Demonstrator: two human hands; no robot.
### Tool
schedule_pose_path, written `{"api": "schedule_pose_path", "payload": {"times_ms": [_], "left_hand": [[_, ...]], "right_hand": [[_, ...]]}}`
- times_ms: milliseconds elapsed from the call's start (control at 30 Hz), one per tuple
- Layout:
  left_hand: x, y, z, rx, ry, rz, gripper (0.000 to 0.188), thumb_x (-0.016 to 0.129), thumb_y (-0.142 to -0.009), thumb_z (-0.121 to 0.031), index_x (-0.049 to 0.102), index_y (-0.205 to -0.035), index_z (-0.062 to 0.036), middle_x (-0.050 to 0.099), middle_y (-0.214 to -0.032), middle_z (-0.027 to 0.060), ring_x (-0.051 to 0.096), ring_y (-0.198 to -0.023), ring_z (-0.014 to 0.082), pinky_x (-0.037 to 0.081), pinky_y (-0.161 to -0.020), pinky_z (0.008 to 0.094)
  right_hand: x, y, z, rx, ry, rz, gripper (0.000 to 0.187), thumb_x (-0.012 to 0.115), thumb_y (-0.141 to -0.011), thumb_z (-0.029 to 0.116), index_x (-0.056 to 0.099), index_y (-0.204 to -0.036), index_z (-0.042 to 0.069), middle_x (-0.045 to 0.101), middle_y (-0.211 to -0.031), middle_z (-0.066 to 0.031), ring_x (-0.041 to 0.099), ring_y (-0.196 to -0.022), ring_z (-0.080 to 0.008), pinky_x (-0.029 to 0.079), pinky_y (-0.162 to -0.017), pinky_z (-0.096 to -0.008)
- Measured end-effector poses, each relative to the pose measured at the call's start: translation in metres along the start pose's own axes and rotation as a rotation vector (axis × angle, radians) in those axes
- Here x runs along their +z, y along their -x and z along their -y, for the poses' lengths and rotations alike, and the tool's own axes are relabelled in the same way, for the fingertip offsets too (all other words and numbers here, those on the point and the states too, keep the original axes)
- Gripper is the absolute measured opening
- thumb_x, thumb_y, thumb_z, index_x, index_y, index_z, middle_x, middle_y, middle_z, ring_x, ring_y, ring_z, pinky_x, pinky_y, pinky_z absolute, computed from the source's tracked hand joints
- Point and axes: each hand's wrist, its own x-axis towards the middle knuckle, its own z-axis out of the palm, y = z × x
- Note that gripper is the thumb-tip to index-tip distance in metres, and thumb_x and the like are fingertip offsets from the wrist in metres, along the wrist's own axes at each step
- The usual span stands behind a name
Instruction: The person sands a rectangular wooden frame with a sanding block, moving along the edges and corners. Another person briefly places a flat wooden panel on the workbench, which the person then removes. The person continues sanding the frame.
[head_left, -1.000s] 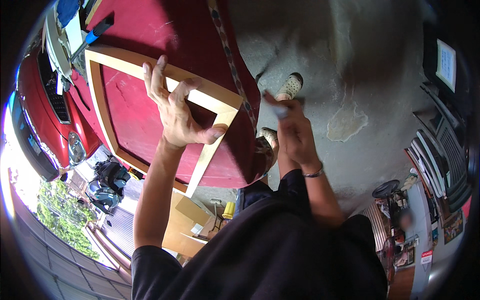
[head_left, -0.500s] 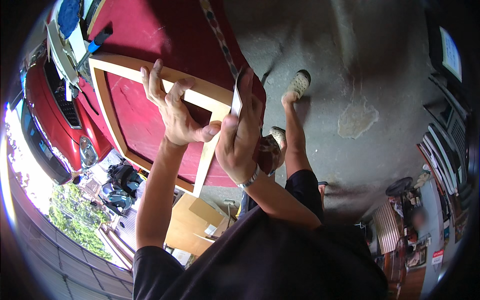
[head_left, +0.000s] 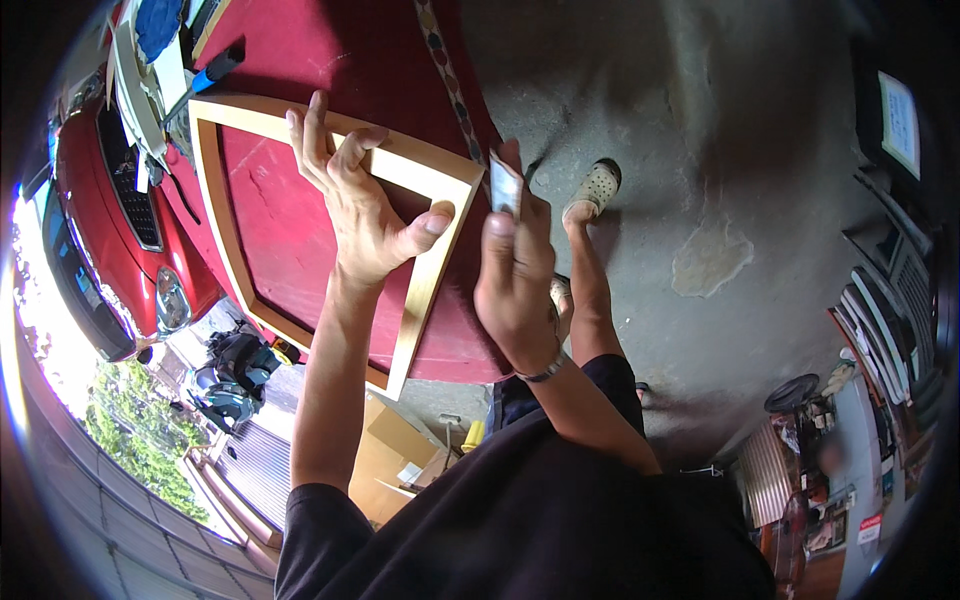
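Our left hand [head_left: 365, 225], fingers apart, could let the frame [head_left: 421, 303] slip past the surface's [head_left: 340, 60] right edge if our right hand [head_left: 518, 285], clamping a pale sheet [head_left: 506, 186], snags it.

Garage-like workshop, red car [head_left: 125, 268], concrete floor [head_left: 655, 330], wooden frame [head_left: 430, 174] on red-covered table [head_left: 330, 60]

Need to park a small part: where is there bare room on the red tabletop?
Bare red cloth lies beyond the wooden frame, up to the patterned strip, and inside the frame, left of the left hand. It's crowded at the frame's right corner, beside the right hand, and at the cloth's left end around the blue-handled tool.
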Motion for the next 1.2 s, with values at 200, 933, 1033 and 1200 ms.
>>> {"api": "schedule_pose_path", "payload": {"times_ms": [200, 933, 1033, 1200], "left_hand": [[0.003, 0.003, 0.002, 0.004, -0.002, -0.015, 0.092, 0.068, -0.078, -0.077, 0.044, -0.13, -0.0062, 0.026, -0.153, 0.0352, 0.01, -0.151, 0.0493, 0.005, -0.12, 0.0681], [-0.013, -0.003, 0.0, 0.014, -0.034, 0.045, 0.118, 0.064, -0.077, -0.081, 0.034, -0.158, -0.0005, 0.027, -0.162, 0.0313, 0.013, -0.154, 0.0508, 0.006, -0.123, 0.0633], [-0.03, 0.006, -0.045, -0.142, -0.047, 0.252, 0.127, 0.067, -0.073, -0.082, 0.026, -0.162, -0.0017, 0.008, -0.167, 0.034, 0.008, -0.154, 0.0535, 0.013, -0.12, 0.0676], [-0.01, 0.01, -0.16, -0.035, -0.018, 0.599, 0.114, 0.079, -0.075, -0.062, 0.032, -0.159, 0.0, 0.033, -0.16, 0.0303, 0.024, -0.153, 0.0449, 0.02, -0.123, 0.0608]], "right_hand": [[0.003, 0.03, 0.019, 0.009, 0.123, 0.111, 0.05, 0.045, -0.108, 0.019, 0.043, -0.153, -0.002, 0.044, -0.156, -0.0249, 0.054, -0.117, -0.0375, 0.042, -0.102, -0.043], [-0.082, -0.046, -0.012, 0.319, -0.022, -0.102, 0.048, 0.039, -0.113, 0.035, 0.061, -0.096, -0.004, 0.05, -0.069, 0.0005, 0.039, -0.062, -0.0064, 0.036, -0.055, -0.0276], [-0.104, -0.04, -0.026, 0.267, 0.047, -0.058, 0.051, 0.038, -0.114, 0.036, 0.064, -0.103, -0.007, 0.053, -0.071, -0.0012, 0.043, -0.063, -0.0072, 0.038, -0.056, -0.0281], [-0.104, -0.039, -0.025, 0.255, -0.022, -0.126, 0.05, 0.038, -0.114, 0.033, 0.065, -0.104, -0.008, 0.062, -0.077, -0.0057, 0.053, -0.07, -0.0116, 0.045, -0.063, -0.0314]]}}
